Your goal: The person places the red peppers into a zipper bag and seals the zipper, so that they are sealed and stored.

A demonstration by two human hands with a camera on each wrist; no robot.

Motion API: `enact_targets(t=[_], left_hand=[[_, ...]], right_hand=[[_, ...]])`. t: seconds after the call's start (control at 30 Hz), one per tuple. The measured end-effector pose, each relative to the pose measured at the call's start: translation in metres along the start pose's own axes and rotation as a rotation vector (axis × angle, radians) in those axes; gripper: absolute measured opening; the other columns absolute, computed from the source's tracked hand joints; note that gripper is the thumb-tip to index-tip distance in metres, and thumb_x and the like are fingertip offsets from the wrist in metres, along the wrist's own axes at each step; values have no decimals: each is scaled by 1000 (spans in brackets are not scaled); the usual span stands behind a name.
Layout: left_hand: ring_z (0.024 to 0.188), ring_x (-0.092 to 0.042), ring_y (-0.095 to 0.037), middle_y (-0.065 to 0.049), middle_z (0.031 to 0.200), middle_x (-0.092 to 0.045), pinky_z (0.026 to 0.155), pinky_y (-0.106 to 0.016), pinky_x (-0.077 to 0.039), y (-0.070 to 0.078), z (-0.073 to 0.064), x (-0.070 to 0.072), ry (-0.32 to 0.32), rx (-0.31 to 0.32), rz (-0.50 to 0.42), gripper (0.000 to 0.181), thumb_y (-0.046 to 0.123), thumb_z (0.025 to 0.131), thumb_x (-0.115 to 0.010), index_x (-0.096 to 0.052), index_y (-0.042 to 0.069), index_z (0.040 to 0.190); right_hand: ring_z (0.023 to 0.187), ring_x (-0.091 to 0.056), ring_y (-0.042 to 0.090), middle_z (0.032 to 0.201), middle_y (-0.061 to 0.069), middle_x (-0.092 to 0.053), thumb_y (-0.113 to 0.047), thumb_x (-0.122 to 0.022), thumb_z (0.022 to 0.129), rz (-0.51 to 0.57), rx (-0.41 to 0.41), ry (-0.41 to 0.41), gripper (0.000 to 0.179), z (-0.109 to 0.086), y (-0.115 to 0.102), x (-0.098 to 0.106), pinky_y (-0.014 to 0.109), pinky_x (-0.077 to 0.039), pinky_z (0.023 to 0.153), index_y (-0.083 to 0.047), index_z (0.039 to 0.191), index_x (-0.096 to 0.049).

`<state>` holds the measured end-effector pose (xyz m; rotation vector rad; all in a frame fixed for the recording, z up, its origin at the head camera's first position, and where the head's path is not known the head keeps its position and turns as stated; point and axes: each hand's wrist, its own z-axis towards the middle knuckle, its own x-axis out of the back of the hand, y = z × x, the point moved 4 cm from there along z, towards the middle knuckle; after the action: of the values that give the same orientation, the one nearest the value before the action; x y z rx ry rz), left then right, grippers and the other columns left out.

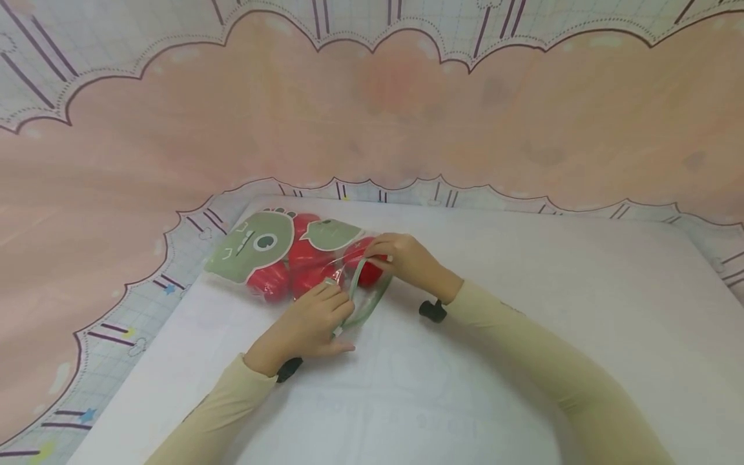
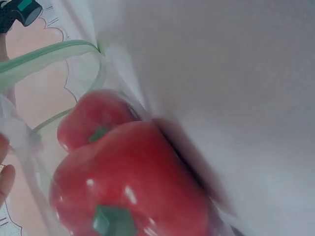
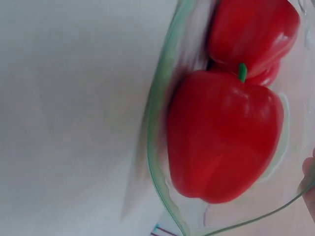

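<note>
A clear zip bag [image 1: 331,234] with green cartoon monster prints lies on the table, its mouth toward the right and gaping. Several red bell peppers [image 1: 308,248] with green stems are inside it. My right hand [image 1: 411,261] pinches the upper side of the green-edged mouth between thumb and fingers. At the near side of the mouth, my left hand [image 1: 310,320] has its fingers curled over the bag, the thumb sticking out. Through the opening, the left wrist view shows two peppers [image 2: 133,172]; a whole pepper [image 3: 224,137] lies just inside the green rim [image 3: 153,162] in the right wrist view.
The bag rests on a white tabletop [image 1: 465,387] that stretches right and toward me. A pink patterned cloth [image 1: 378,116] hangs behind and along the left. Black wrist cameras [image 1: 433,311] sit under both wrists.
</note>
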<state>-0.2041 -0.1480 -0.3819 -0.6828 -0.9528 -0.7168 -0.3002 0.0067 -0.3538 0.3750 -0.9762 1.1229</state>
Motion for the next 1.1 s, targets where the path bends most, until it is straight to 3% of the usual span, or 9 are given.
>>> enact_targets(t=[0.13,0.4,0.5,0.77,1.1], left_hand=[[84,-58,-18,-1,83,-63,82,-32,-48,-1,-1,1,47,-21,51,34,31,66,-80,-59,12,84],[82,-58,-18,-1,82,-65,80,-31,-48,-2,3,7,111,-56,80,30,25,65,-81,-62,12,83],[81,-58,-18,-1,80,-65,79,-31,-48,-1,5,8,137,-56,84,27,23,66,-81,-64,11,83],[83,-61,-18,-2,82,-70,79,-28,-50,-1,10,11,183,-51,146,33,22,62,-86,-67,10,85],[81,-61,-19,-5,85,-71,78,-29,-49,-2,12,15,223,-64,199,30,20,65,-84,-63,9,84]], right_hand=[[91,-69,20,94,8,-73,-7,-75,75,-17,11,40,18,-1,9,5,28,-54,82,-5,93,-74],[91,-68,20,95,9,-72,-4,-74,74,-60,60,46,20,-12,23,7,29,-54,82,-3,95,-72],[92,-68,20,96,9,-71,-5,-76,74,-88,144,36,22,-18,22,6,28,-54,82,-3,95,-72],[96,-67,20,99,6,-72,-15,-79,72,-199,468,-15,32,-30,-2,-3,29,-52,87,-4,101,-69],[84,-65,15,86,1,-69,-24,-72,80,-289,625,-41,25,-32,-29,-20,25,-53,82,-8,99,-68]])
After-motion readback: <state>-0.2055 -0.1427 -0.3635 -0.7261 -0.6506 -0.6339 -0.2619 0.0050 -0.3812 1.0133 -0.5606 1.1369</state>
